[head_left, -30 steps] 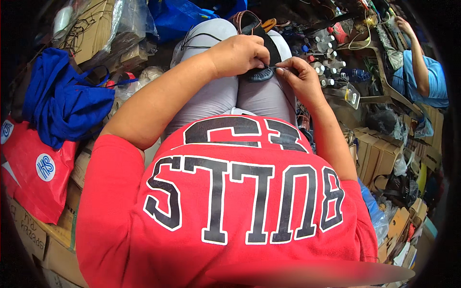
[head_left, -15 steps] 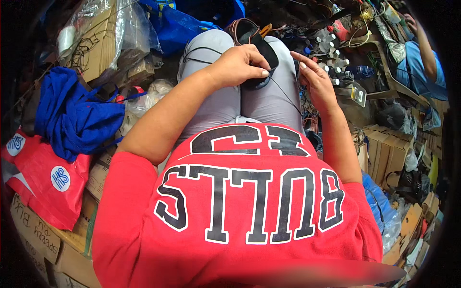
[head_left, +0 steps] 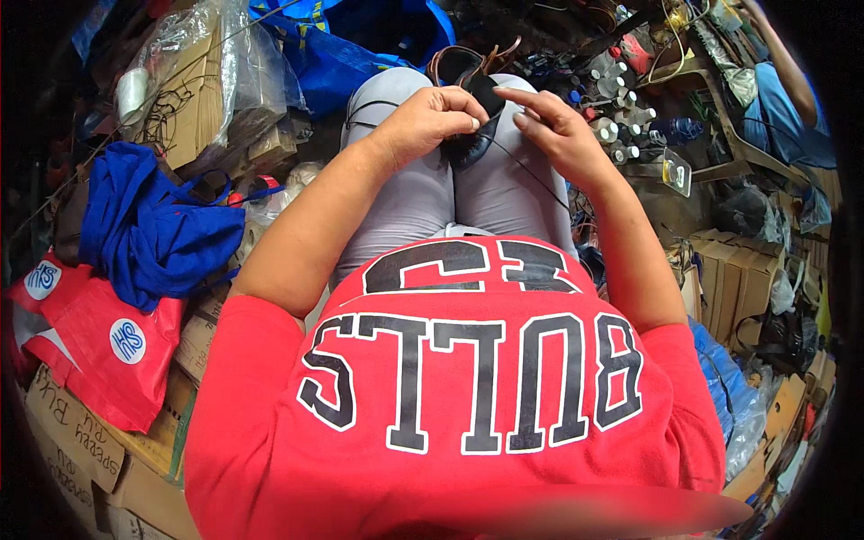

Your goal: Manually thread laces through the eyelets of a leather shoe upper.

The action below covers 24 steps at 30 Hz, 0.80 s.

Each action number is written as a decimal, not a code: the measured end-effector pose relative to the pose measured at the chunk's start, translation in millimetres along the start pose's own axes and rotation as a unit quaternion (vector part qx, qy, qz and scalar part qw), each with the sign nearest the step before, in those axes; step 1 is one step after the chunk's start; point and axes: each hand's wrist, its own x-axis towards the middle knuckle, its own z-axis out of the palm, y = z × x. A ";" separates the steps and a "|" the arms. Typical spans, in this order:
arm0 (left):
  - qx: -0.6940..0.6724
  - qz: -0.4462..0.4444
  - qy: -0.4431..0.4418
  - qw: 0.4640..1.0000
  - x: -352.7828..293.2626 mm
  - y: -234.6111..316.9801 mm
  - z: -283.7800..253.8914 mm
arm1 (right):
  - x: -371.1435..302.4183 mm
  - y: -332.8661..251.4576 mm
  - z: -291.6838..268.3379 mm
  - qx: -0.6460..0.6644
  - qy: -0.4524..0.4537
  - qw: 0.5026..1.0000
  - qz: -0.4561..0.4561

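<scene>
A black shoe (head_left: 475, 135) rests on my lap between my knees, over grey trousers. My left hand (head_left: 430, 119) is closed around the shoe's left side, thumb pressing near its top edge. My right hand (head_left: 551, 126) sits just right of the shoe, fingers pinched together at its edge. A thin dark thread (head_left: 531, 175) runs from the shoe down across my right thigh. Whether the right fingers pinch a needle is too small to tell.
A brown strap or sandal (head_left: 454, 59) lies beyond the shoe. Blue cloth (head_left: 148, 225) and a red bag (head_left: 99, 342) lie at left over cardboard boxes (head_left: 81, 441). Small bottles (head_left: 621, 121) crowd the right. Another person's arm (head_left: 783, 63) shows at upper right.
My right hand has moved in from the right, back to the shoe's edge. The left hand has kept its grip while the shoe stayed on my lap.
</scene>
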 end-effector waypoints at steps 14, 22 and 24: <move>0.359 0.214 0.077 0.905 0.0 -10.8 17.8 | -6.5 -4.5 11.5 -0.065 -0.043 0.990 0.117; 0.401 0.199 0.089 0.890 -3.8 -9.6 16.7 | -16.5 14.3 15.0 -0.020 -0.025 0.993 0.109; 0.389 0.190 0.081 0.897 -5.2 -9.7 12.9 | -17.9 19.4 13.6 -0.026 -0.023 0.995 0.096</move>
